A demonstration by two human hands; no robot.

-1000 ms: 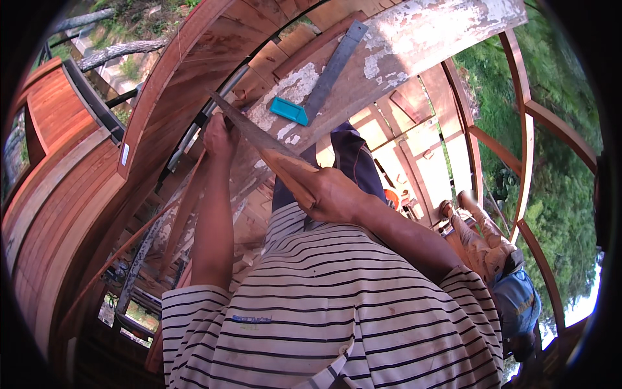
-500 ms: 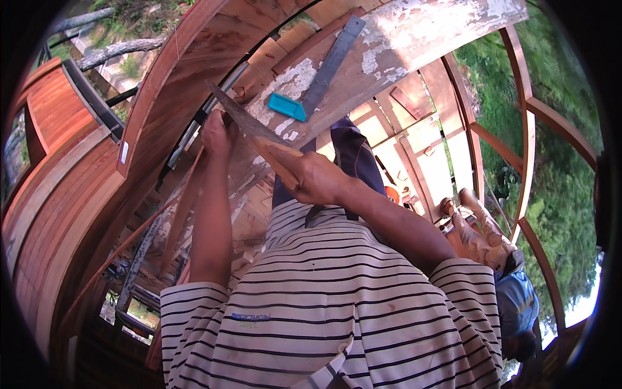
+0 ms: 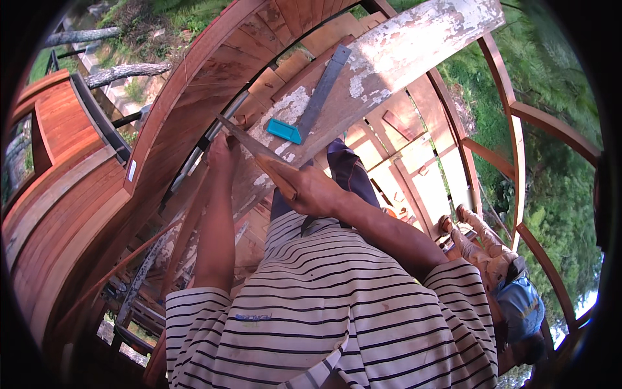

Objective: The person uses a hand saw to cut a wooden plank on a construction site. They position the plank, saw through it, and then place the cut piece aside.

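My right hand (image 3: 314, 192) is shut on the wooden handle of a handsaw (image 3: 249, 144). Its thin blade slants up and left across a worn plank with flaking white paint (image 3: 402, 48). My left hand (image 3: 223, 154) presses on the plank's edge just beside the blade's far end. On the plank, a little beyond the saw, lies a try square with a teal stock (image 3: 284, 130) and a grey steel blade (image 3: 322, 87). My striped shirt (image 3: 311, 305) fills the lower middle of the view.
Reddish curved wooden boards (image 3: 194, 71) and rails surround the spot on the left. A wooden frame (image 3: 512, 129) stands at the right with green foliage behind. Another person in a blue cap (image 3: 521, 305) crouches at lower right. Slatted decking (image 3: 402, 175) lies below.
My right hand has pushed the saw forward along the plank and drawn it slightly back. My left hand has stayed on the plank's edge.
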